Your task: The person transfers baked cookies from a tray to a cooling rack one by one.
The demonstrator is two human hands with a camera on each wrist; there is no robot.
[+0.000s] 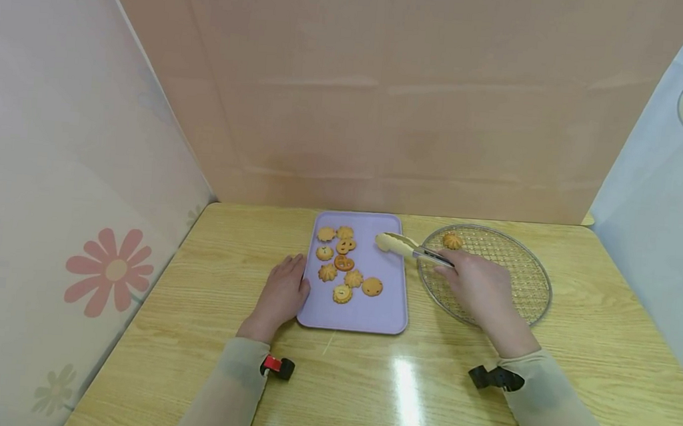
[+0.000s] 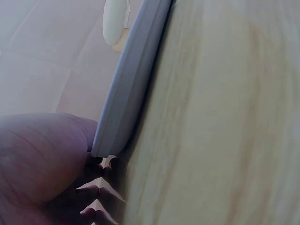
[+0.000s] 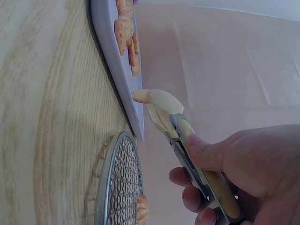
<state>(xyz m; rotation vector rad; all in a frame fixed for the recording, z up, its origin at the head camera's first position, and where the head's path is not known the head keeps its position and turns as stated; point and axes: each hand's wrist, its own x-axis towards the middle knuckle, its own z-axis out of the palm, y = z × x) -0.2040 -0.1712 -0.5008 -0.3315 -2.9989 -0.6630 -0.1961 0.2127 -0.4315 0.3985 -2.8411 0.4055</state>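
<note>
My left hand [image 1: 281, 292] rests at the left edge of the lilac tray [image 1: 382, 310], thumb over the rim. In the left wrist view its fingertips [image 2: 96, 173] lie outside the tray wall, down by the table. My right hand [image 1: 480, 287] grips metal tongs with cream tips [image 1: 399, 244], seen also in the right wrist view. Between these tips is a round pale cookie [image 3: 140, 96], over the tray's right part. Several cookies lie on the tray's left and middle: flower-shaped cookies [image 1: 327, 272], a pretzel-shaped cookie [image 1: 346, 246] and a round dotted one [image 1: 372, 286].
A round wire rack [image 1: 523, 274] stands right of the tray, partly under my right hand. One ridged cookie [image 1: 452, 241] sits near its back left rim. Beyond the wooden table [image 1: 187, 334] rises a tan back panel [image 1: 386, 109], with printed cloth at both sides.
</note>
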